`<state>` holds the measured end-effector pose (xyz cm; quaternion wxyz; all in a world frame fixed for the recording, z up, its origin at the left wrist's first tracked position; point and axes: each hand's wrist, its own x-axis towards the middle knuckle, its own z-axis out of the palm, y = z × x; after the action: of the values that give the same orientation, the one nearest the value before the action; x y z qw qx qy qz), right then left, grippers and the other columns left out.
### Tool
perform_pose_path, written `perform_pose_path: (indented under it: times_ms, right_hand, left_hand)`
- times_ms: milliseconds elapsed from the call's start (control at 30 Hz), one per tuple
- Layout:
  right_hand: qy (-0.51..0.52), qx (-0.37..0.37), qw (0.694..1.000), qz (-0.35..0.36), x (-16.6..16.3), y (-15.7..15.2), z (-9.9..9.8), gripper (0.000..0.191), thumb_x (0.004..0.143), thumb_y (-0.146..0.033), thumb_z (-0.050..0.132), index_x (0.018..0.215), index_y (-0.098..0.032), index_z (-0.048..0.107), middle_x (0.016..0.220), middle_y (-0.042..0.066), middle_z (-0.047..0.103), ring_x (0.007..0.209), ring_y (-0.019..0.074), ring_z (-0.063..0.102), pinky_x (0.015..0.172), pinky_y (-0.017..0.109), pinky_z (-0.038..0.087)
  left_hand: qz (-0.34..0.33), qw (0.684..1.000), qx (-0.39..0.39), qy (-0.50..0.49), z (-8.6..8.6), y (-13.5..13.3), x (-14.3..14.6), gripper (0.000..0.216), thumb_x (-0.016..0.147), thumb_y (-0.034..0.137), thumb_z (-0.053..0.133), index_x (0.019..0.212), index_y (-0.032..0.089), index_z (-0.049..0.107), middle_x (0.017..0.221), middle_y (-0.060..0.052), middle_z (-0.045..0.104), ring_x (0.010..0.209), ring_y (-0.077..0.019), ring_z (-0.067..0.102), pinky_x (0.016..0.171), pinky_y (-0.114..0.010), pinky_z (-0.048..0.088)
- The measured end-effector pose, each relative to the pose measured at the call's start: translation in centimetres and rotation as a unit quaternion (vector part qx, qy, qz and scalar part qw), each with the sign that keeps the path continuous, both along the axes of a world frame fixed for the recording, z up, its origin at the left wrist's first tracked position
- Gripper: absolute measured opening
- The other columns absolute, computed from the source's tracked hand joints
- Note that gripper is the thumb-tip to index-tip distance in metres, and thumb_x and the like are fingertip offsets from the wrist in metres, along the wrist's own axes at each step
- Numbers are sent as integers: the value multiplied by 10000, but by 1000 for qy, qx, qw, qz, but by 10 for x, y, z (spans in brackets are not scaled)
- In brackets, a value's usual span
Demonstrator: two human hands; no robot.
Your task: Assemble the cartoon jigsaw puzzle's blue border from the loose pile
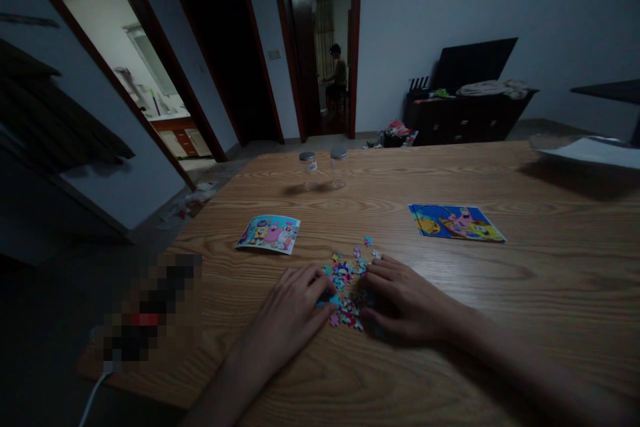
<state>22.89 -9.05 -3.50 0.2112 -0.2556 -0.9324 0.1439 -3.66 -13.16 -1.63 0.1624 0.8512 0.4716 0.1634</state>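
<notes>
Wooden desk (500, 320): wide bare grain to the right and far side, near edge just under the forearms. Left hand (293, 310) and right hand (405, 300) palm-down, fingers loose, flanking and touching the heap; nothing visibly pinched. Left picture card (270, 233) and right picture card (457, 222) lie beyond, lidded jars (308, 167) further back. Puzzle pieces (345, 273) all loose, none visibly joined: assembly looks unstarted.

The bench (500, 293) is seen as smooth, grained wood with a dull sheen. The puzzle pieces (345, 277) appear to be printed card. The pale picture sheet (269, 233) and the blue picture sheet (456, 222) appear to be glossy paper. The jars (309, 170) are clear, with lids that look metallic.
</notes>
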Motion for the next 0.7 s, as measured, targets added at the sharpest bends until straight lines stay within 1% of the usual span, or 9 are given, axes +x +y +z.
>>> perform_pose_path:
  times_ms: [67,200,333,400,467,533,633,700]
  right_hand:
    - [7,17,1000,-9,2,4,-2,82,1004,-282,570,1035,-223,617,952,84,689,880,238,614,830,415,490]
    - [31,65,996,-55,10,21,-7,176,1050,-224,465,1065,-208,640,1001,115,681,904,254,587,801,425,499]
    - [53,59,990,-117,18,35,-13,275,1078,-236,435,1275,-230,627,1254,133,675,1125,287,590,969,504,516]
    - [46,62,988,-135,19,38,-16,293,1079,-267,449,1307,-247,632,1318,122,670,1201,302,578,1032,547,498]
    - [35,64,987,-142,19,38,-19,289,1074,-302,473,1294,-254,654,1321,111,684,1244,316,571,1063,575,485]
    - [30,60,988,-141,18,38,-21,292,1075,-310,473,1289,-258,665,1323,99,695,1280,316,561,1085,582,477]
    - [31,57,988,-140,18,38,-23,306,1087,-310,451,1316,-258,649,1357,85,688,1307,303,554,1098,572,479]
    - [26,61,988,-138,18,39,-22,305,1090,-312,449,1317,-244,642,1367,90,682,1308,299,554,1097,560,485]
  left_hand:
    - [6,1000,4,3,-2,0,0,165,940,284,749,1064,255,644,1120,-21,676,1077,-260,630,959,-428,483]
    - [-6,1000,-2,-8,-2,1,-1,180,929,281,770,1051,255,641,1129,-10,672,1083,-251,624,961,-416,467]
    - [-10,999,-14,-34,0,2,0,207,906,256,797,1032,254,632,1115,2,684,1089,-246,621,970,-404,451]
    - [-9,999,-23,-38,1,2,1,183,909,253,792,996,245,631,1054,6,695,1044,-241,630,946,-396,456]
    - [-11,999,-29,-41,2,2,1,149,923,250,776,968,238,634,1008,9,702,1002,-235,634,934,-394,460]
    - [-15,998,-34,-51,7,2,1,107,949,244,746,960,238,640,995,10,708,985,-226,638,940,-393,464]
    - [-19,994,-51,-96,19,7,0,22,997,247,680,984,243,663,1021,3,723,991,-208,652,956,-379,484]
    - [-19,988,-65,-141,26,18,0,61,1025,254,633,1036,244,693,1079,-14,730,1023,-201,663,964,-363,503]
